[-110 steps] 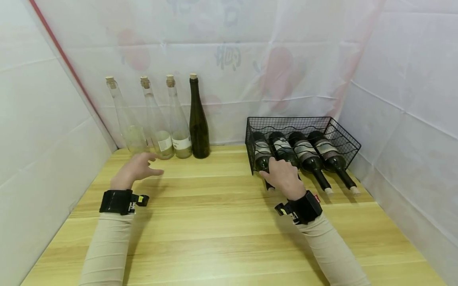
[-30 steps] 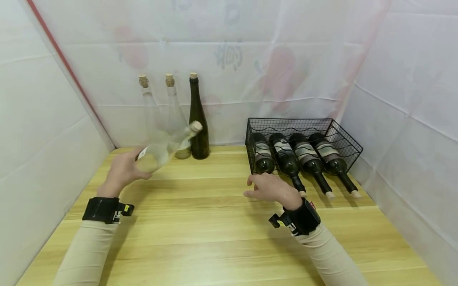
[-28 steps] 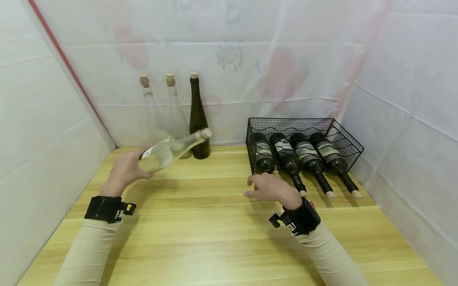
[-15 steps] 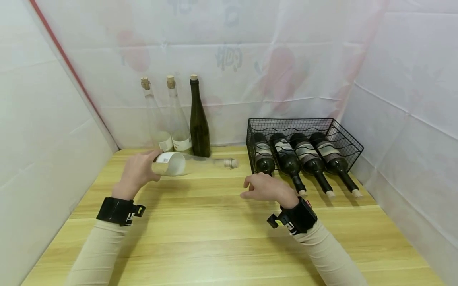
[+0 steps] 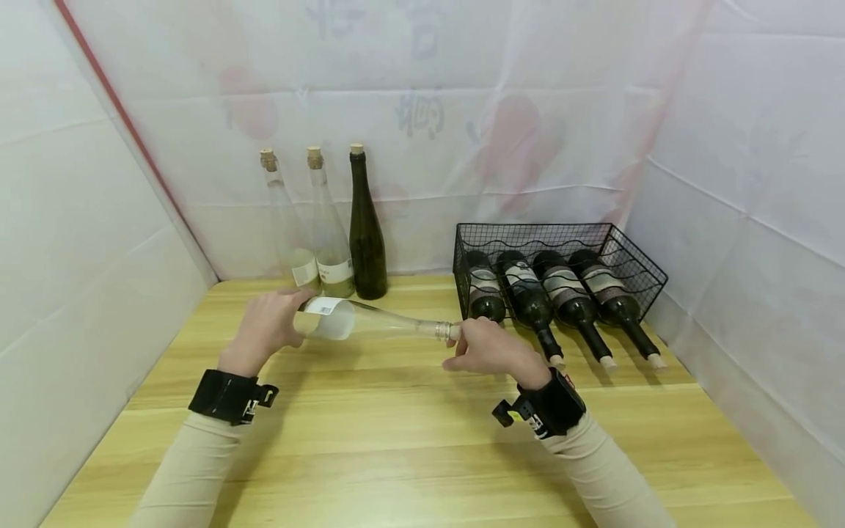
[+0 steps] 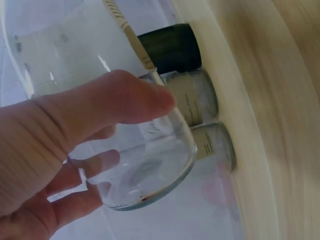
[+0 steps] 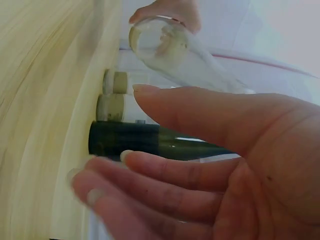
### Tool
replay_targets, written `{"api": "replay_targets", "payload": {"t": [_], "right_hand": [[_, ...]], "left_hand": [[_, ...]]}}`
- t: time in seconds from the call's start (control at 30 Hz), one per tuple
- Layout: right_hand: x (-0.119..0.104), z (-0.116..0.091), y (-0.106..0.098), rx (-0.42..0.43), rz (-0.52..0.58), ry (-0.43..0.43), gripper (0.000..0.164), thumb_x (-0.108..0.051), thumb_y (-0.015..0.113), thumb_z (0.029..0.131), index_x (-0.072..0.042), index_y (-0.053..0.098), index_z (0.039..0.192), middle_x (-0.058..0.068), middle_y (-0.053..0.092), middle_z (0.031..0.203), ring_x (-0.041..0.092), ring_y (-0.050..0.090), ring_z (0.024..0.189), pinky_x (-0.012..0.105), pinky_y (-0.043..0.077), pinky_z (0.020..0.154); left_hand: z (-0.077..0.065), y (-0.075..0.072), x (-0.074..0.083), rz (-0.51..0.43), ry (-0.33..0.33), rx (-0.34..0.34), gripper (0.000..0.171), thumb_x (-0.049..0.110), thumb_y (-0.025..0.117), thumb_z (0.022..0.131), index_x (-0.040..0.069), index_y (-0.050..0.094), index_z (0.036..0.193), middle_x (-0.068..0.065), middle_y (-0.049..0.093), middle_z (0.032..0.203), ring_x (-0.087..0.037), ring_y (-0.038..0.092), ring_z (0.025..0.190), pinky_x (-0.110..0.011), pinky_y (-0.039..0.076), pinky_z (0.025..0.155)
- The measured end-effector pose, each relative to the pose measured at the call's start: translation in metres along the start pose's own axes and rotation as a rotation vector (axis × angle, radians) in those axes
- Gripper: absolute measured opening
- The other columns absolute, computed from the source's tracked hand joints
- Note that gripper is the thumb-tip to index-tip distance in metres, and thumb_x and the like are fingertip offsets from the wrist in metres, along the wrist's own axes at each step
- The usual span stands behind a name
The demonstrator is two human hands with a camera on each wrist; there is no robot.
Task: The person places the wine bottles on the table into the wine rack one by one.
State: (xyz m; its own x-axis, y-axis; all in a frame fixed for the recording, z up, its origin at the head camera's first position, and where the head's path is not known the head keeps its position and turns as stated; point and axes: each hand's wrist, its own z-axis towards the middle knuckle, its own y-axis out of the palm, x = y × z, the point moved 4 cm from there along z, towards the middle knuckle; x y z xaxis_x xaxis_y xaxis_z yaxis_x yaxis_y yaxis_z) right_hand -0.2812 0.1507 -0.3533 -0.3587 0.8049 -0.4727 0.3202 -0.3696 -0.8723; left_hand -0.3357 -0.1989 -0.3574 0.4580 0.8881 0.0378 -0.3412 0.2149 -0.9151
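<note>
A clear glass bottle [image 5: 370, 320] with a white label and a cork lies level in the air above the table. My left hand [image 5: 264, 330] grips it round its base; in the left wrist view the thumb [image 6: 120, 97] presses one side and fingers show through the glass. The bottle's corked neck points right and reaches my right hand [image 5: 495, 348]. In the right wrist view that hand's thumb and loosely bent fingers [image 7: 175, 175] stand apart, and the neck passes behind the thumb. Whether the cork touches the right hand cannot be told.
Two clear corked bottles [image 5: 335, 271] and a dark green bottle [image 5: 367, 249] stand upright along the back wall. To the right, a black wire rack [image 5: 634, 257] holds several dark wine bottles [image 5: 561, 286], lying with corked necks forward. White sheets [image 5: 739, 220] enclose the wooden table [image 5: 383, 455].
The left hand took the leftmost clear bottle from the back row, tipped it level and brought it right. The right hand moved off the rack's bottles and is now by the cork.
</note>
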Motion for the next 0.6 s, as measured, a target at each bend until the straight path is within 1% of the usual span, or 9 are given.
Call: {"api": "replay_targets", "payload": {"t": [0.07, 0.13, 0.23, 0.33, 0.37, 0.43, 0.53, 0.6], "right_hand": [[0.001, 0.0, 0.0, 0.0, 0.036, 0.013, 0.025, -0.026, 0.077, 0.088, -0.006, 0.072, 0.103, 0.004, 0.072, 0.109, 0.015, 0.065, 0.073, 0.027, 0.052, 0.07], [0.002, 0.0, 0.0, -0.008, 0.09, 0.035, 0.036, -0.024, 0.075, 0.09, -0.003, 0.066, 0.117, 0.005, 0.071, 0.1, 0.019, 0.067, 0.071, 0.029, 0.053, 0.07], [0.001, 0.0, 0.001, -0.018, 0.137, 0.062, 0.046, -0.024, 0.073, 0.092, -0.003, 0.058, 0.13, 0.003, 0.067, 0.086, 0.024, 0.068, 0.071, 0.032, 0.054, 0.068], [-0.001, 0.002, 0.003, -0.031, 0.135, 0.067, 0.035, -0.025, 0.072, 0.093, -0.006, 0.062, 0.12, 0.003, 0.066, 0.081, 0.025, 0.068, 0.067, 0.032, 0.052, 0.062], [-0.001, 0.003, 0.005, -0.032, 0.119, 0.063, 0.033, -0.026, 0.072, 0.092, -0.007, 0.064, 0.118, 0.004, 0.067, 0.079, 0.024, 0.067, 0.065, 0.032, 0.05, 0.059], [-0.002, 0.004, 0.007, -0.041, 0.084, 0.052, 0.031, -0.028, 0.071, 0.093, -0.008, 0.064, 0.116, 0.007, 0.068, 0.077, 0.023, 0.065, 0.061, 0.03, 0.045, 0.056], [-0.002, 0.006, 0.011, -0.041, 0.053, 0.043, 0.027, -0.028, 0.07, 0.094, -0.01, 0.064, 0.113, 0.006, 0.067, 0.077, 0.024, 0.063, 0.06, 0.03, 0.043, 0.056], [-0.002, 0.006, 0.013, -0.037, 0.038, 0.036, 0.025, -0.028, 0.07, 0.094, -0.01, 0.064, 0.111, 0.004, 0.064, 0.077, 0.024, 0.062, 0.06, 0.03, 0.044, 0.056]], "left_hand": [[-0.001, 0.001, 0.001, 0.008, -0.001, -0.018, 0.082, 0.002, 0.085, 0.046, 0.011, 0.066, 0.125, -0.013, 0.073, 0.113, -0.031, 0.063, 0.069, -0.042, 0.045, 0.047], [-0.002, 0.002, 0.003, 0.012, -0.002, -0.037, 0.082, 0.003, 0.086, 0.046, 0.01, 0.066, 0.126, -0.014, 0.073, 0.111, -0.03, 0.062, 0.067, -0.042, 0.045, 0.047], [-0.003, 0.002, 0.006, 0.029, 0.0, -0.059, 0.08, 0.005, 0.085, 0.047, 0.01, 0.067, 0.125, -0.014, 0.074, 0.107, -0.027, 0.06, 0.063, -0.04, 0.043, 0.045], [-0.003, 0.003, 0.01, 0.049, -0.001, -0.077, 0.077, 0.004, 0.083, 0.048, 0.011, 0.068, 0.124, -0.012, 0.074, 0.102, -0.023, 0.055, 0.059, -0.036, 0.039, 0.042], [-0.003, 0.004, 0.011, 0.053, -0.001, -0.082, 0.078, 0.004, 0.082, 0.048, 0.012, 0.067, 0.124, -0.012, 0.074, 0.104, -0.022, 0.054, 0.058, -0.035, 0.038, 0.041], [-0.003, 0.004, 0.014, 0.059, 0.0, -0.092, 0.077, 0.004, 0.082, 0.049, 0.012, 0.067, 0.124, -0.011, 0.074, 0.099, -0.02, 0.052, 0.056, -0.034, 0.036, 0.041], [-0.004, 0.004, 0.018, 0.056, 0.01, -0.094, 0.073, 0.005, 0.081, 0.049, 0.014, 0.068, 0.121, -0.009, 0.073, 0.093, -0.02, 0.053, 0.057, -0.034, 0.036, 0.04], [-0.003, 0.003, 0.02, 0.055, 0.018, -0.086, 0.069, 0.005, 0.081, 0.049, 0.015, 0.068, 0.116, -0.006, 0.07, 0.088, -0.021, 0.054, 0.058, -0.034, 0.036, 0.04]]}}
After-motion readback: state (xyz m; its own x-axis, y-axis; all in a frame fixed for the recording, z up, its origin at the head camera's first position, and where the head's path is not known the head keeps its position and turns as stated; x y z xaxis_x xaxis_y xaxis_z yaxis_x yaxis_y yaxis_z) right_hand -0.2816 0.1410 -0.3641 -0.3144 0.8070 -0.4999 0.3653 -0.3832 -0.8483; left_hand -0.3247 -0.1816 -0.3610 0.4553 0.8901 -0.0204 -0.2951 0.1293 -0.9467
